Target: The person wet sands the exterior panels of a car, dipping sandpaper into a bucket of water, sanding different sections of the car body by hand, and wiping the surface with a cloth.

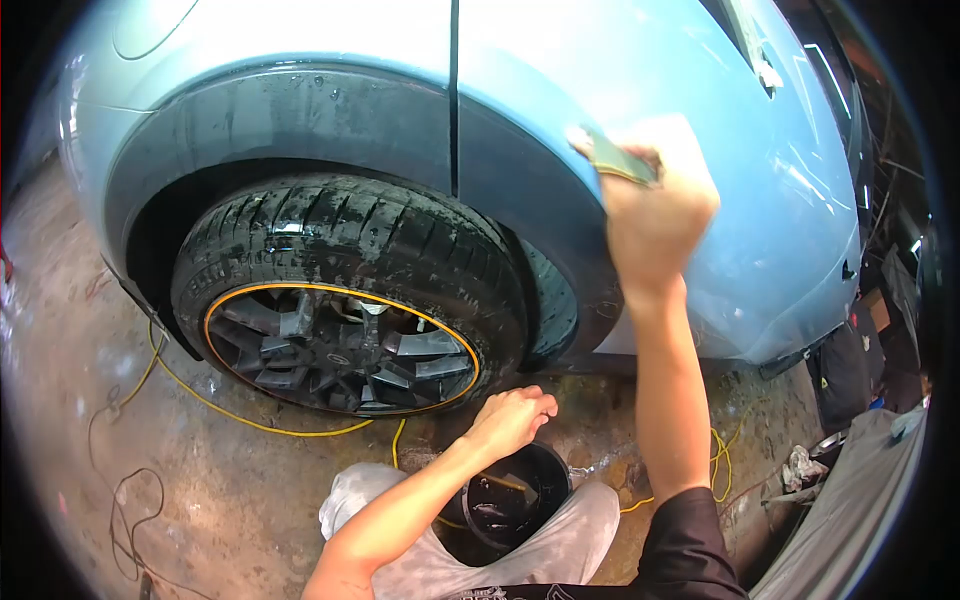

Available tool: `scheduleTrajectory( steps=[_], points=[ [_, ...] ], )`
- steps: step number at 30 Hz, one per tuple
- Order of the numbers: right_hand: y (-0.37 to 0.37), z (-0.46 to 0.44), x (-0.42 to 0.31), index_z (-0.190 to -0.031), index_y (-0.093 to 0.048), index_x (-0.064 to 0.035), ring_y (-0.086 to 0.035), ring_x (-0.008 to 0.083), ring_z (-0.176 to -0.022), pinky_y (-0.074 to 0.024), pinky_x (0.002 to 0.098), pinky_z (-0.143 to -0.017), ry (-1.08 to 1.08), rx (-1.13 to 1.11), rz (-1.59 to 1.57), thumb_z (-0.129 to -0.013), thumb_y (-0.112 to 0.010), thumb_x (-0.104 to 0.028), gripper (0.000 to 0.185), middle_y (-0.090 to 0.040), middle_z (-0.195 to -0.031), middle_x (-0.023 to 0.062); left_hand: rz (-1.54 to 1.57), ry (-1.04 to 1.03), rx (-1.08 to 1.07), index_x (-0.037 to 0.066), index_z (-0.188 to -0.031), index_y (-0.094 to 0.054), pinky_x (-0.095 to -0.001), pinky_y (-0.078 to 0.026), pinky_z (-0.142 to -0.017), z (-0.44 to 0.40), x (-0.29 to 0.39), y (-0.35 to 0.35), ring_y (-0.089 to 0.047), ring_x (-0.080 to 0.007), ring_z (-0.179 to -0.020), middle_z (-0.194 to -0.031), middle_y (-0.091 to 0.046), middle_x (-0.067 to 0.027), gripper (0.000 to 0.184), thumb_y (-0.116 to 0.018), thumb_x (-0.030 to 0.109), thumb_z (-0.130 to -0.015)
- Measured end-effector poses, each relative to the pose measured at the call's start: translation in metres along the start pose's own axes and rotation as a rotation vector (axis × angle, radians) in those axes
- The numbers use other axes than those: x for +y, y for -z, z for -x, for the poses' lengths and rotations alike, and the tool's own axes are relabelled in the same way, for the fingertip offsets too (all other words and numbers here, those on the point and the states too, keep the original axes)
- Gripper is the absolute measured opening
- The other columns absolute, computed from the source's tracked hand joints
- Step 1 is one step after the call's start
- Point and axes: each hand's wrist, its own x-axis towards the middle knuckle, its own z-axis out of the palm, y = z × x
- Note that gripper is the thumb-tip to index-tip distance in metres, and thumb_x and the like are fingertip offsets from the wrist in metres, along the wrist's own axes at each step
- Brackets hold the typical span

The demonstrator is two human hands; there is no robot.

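Observation:
My right hand (665,200) is raised against the light blue car panel (780,220), just right of the black wheel arch trim (540,160). Its fingers are closed on a flat, dull green pad (622,162), slightly blurred. My left hand (512,420) hangs over the rim of a black bucket (558,468) between my knees, its fingers curled; whether anything is in them is hidden. Dark liquid and a thin light-coloured strip show inside the bucket. The tyre (420,245) and its dark wheel with an orange ring (340,357) are left of my hands.
Yellow hose (260,425) runs over the stained concrete floor (230,480), with more loops at the right. A thin dark cable (125,510) lies at the lower left. Grey cloth (850,500), a dark bag (850,365) and crumpled material (800,470) are at the right.

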Motion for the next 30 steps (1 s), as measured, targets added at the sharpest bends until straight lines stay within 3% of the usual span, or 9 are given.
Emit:
scheduleTrajectory(
  steps=[5, 6, 11, 14, 20, 22, 25, 28, 30],
  points=[
    [0.017, 0.022, 0.021, -0.076, -0.063, -0.0006, -0.059, 0.0153, -0.064, -0.0474, 0.0259, -0.062, -0.004, 0.052, -0.133, -0.070, -0.086, 0.007, 0.024, -0.061, -0.075, 0.0065, 0.022, -0.037, -0.007, 0.010, -0.098, -0.069, -0.0466, -0.054, -0.074, 0.003, 0.010, 0.000, -0.068, -0.0338, -0.089, -0.097, -0.068, -0.0084, 0.011, -0.066, 0.010, -0.087],
    [0.001, 0.008, 0.011, -0.077, -0.071, -0.0047, -0.064, 0.0278, -0.064, -0.0499, 0.0353, -0.061, -0.037, 0.047, -0.115, -0.072, -0.080, -0.009, 0.011, -0.066, -0.072, 0.0122, 0.009, -0.031, -0.031, 0.010, -0.098, -0.069, -0.0463, -0.054, -0.074, 0.002, 0.011, 0.000, -0.068, -0.0335, -0.089, -0.096, -0.068, -0.0081, 0.011, -0.067, 0.010, -0.087],
    [-0.043, -0.043, -0.043, -0.081, -0.077, -0.0128, -0.060, 0.0322, -0.051, -0.0489, 0.0402, -0.054, 0.169, 0.052, -0.065, -0.075, -0.074, -0.019, 0.009, -0.062, -0.058, 0.0116, -0.023, -0.009, -0.031, 0.011, -0.098, -0.070, -0.0455, -0.055, -0.074, 0.006, 0.001, 0.000, -0.068, -0.0326, -0.090, -0.095, -0.069, -0.0075, 0.012, -0.067, 0.010, -0.087],
    [-0.007, -0.006, -0.010, -0.082, -0.077, -0.0100, -0.063, 0.0294, -0.065, -0.0487, 0.0344, -0.060, 0.024, -0.016, 0.011, -0.073, -0.081, -0.018, 0.012, -0.066, -0.072, 0.0099, -0.010, 0.014, -0.037, 0.011, -0.099, -0.070, -0.0449, -0.055, -0.075, 0.008, -0.003, 0.007, -0.068, -0.0322, -0.091, -0.095, -0.069, -0.0075, 0.013, -0.068, 0.010, -0.086],
    [0.017, 0.028, 0.021, -0.078, -0.067, -0.0010, -0.062, 0.0252, -0.067, -0.0502, 0.0317, -0.065, -0.099, 0.049, -0.106, -0.069, -0.088, -0.005, 0.023, -0.063, -0.074, 0.0101, 0.016, -0.050, -0.040, 0.011, -0.101, -0.069, -0.0445, -0.055, -0.076, 0.009, 0.009, 0.003, -0.068, -0.0318, -0.093, -0.098, -0.068, -0.0080, 0.014, -0.066, 0.010, -0.088],
    [-0.013, -0.004, -0.014, -0.059, -0.067, -0.0071, -0.054, 0.0284, -0.047, -0.0449, 0.0356, -0.052, 0.082, 0.035, 0.050, -0.073, -0.079, -0.016, 0.021, -0.054, -0.051, 0.0110, 0.003, -0.044, -0.052, 0.011, -0.101, -0.069, -0.0447, -0.055, -0.076, 0.008, 0.007, 0.003, -0.068, -0.0320, -0.093, -0.097, -0.068, -0.0080, 0.013, -0.066, 0.010, -0.088],
    [-0.032, -0.020, -0.031, -0.061, -0.069, -0.0086, -0.051, 0.0297, -0.043, -0.0446, 0.0378, -0.050, 0.159, -0.044, 0.008, -0.074, -0.076, -0.016, 0.017, -0.051, -0.046, 0.0112, -0.022, -0.003, -0.063, 0.011, -0.100, -0.069, -0.0449, -0.055, -0.076, 0.005, 0.002, 0.006, -0.068, -0.0323, -0.092, -0.097, -0.068, -0.0080, 0.013, -0.066, 0.010, -0.088],
    [-0.016, -0.006, -0.020, -0.080, -0.069, -0.0023, -0.063, 0.0287, -0.068, -0.0499, 0.0318, -0.066, 0.055, -0.002, 0.026, -0.070, -0.083, -0.005, 0.018, -0.064, -0.076, 0.0115, -0.025, 0.016, -0.065, 0.011, -0.100, -0.070, -0.0449, -0.055, -0.075, 0.008, -0.001, 0.008, -0.068, -0.0323, -0.092, -0.097, -0.068, -0.0080, 0.012, -0.067, 0.011, -0.088],
    [0.007, 0.016, 0.016, -0.078, -0.066, -0.0012, -0.061, 0.0222, -0.067, -0.0489, 0.0296, -0.064, 0.039, 0.038, -0.046, -0.070, -0.084, 0.000, 0.019, -0.063, -0.075, 0.0098, -0.014, 0.017, -0.055, 0.011, -0.099, -0.070, -0.0448, -0.055, -0.075, 0.009, 0.000, 0.008, -0.068, -0.0323, -0.091, -0.097, -0.068, -0.0080, 0.012, -0.067, 0.011, -0.088]
  ],
)
